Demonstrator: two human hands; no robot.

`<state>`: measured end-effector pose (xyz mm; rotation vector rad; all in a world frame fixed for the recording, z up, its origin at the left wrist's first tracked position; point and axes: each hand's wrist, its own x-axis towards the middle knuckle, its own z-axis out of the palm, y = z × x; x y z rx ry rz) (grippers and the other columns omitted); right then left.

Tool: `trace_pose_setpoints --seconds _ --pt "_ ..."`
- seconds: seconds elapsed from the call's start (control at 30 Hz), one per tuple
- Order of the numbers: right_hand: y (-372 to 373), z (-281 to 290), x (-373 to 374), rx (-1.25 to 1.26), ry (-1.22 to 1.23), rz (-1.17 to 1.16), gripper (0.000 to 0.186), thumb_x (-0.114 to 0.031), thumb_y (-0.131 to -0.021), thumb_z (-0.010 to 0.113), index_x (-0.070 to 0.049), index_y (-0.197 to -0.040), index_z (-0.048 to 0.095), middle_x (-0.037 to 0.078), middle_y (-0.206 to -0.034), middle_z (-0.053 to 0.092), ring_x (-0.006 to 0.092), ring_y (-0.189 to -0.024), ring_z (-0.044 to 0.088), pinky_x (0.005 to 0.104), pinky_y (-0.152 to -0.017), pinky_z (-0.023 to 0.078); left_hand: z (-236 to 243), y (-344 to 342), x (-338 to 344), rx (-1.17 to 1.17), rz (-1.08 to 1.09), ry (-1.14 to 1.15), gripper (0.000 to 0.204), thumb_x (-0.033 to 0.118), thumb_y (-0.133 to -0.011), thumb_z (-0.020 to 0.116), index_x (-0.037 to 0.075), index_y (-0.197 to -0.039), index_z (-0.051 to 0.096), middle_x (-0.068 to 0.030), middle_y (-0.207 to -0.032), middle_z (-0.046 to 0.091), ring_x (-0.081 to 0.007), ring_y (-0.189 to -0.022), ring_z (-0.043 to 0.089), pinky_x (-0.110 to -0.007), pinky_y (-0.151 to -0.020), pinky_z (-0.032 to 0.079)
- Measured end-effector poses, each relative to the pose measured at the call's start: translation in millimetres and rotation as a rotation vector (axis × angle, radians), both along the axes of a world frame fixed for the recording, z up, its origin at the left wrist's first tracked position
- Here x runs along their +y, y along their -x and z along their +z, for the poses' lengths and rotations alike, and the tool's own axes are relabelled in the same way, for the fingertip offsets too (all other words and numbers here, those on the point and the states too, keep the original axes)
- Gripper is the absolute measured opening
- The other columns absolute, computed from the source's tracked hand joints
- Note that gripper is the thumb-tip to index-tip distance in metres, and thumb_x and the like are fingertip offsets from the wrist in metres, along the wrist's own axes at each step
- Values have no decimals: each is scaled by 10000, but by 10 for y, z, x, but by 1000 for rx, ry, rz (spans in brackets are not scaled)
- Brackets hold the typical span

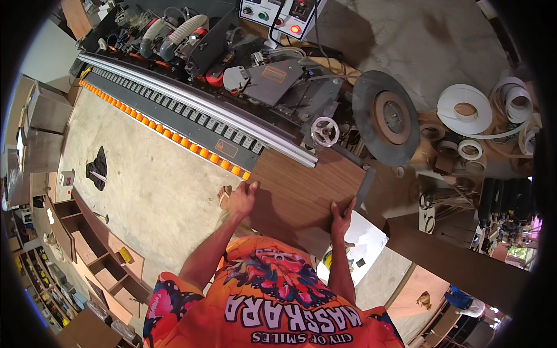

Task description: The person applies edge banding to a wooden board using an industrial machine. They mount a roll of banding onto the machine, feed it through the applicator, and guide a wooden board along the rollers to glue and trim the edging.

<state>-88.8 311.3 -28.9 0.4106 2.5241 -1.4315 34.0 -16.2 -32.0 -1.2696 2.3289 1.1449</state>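
A brown wood-grain panel point(307, 188) lies flat at the right end of a long edge-banding machine, its far side against the roller track point(191, 119). My left hand point(242, 200) is closed on the panel's near left corner, close to the last orange rollers point(223, 164). At the near right, my right hand point(342, 219) holds the panel's edge, thumb on the face and fingers pointing forward along the side. Some fingers of both hands are hidden beneath or behind the edge. A silver rail point(203, 113) runs above the track and over the panel's far edge.
A handwheel point(325, 132) and a big dark reel disc point(386, 118) stand beyond the panel. A control box point(278, 17) shows a lit red button. Rolls of edge tape point(464, 110) sit at right. An open wooden cabinet point(98, 255) lies at left; a white sheet point(362, 243) is near my right arm.
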Motion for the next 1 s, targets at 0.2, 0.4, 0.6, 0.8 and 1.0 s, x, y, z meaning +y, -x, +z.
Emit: trace_pose_setpoints --seconds 0.2,0.4,0.6,0.8,1.0 --pt "-4 -94 -11 34 53 30 997 -386 -906 799 -145 -1678 217 227 -1656 360 356 -1540 318 413 -1244 263 -293 -138 -71 53 -27 137 763 706 -1016 408 17 -1247 641 -293 -1139 693 -494 -1099 642 -592 -960 475" --pt "-22 -33 -81 24 34 54 999 -383 -912 795 -131 -1679 207 221 -1674 327 349 -1549 296 410 -1247 252 -257 -96 -112 -31 -59 151 754 696 -1015 426 22 -1280 638 -293 -1187 691 -492 -1134 640 -572 -957 494" --pt "-37 -143 -40 59 17 65 1006 -405 -906 794 -135 -1678 210 218 -1674 332 359 -1541 319 408 -1241 267 -310 -106 -164 -8 -30 54 775 701 -1009 433 15 -1303 641 -292 -1178 694 -491 -1147 636 -573 -970 490" --pt "-34 -67 -178 27 -23 70 1017 -407 -898 798 -145 -1679 202 225 -1662 355 390 -1516 364 418 -1222 306 -486 -200 -151 43 12 245 732 658 -1044 380 20 -1258 668 -279 -1039 717 -474 -1143 616 -577 -1072 389" --pt "-52 -222 -44 94 -26 70 997 -393 -912 789 -149 -1679 202 215 -1660 364 343 -1529 361 396 -1216 317 -294 -105 -189 16 -46 116 773 691 -1024 401 20 -1320 647 -291 -1047 716 -495 -1074 651 -557 -970 487"
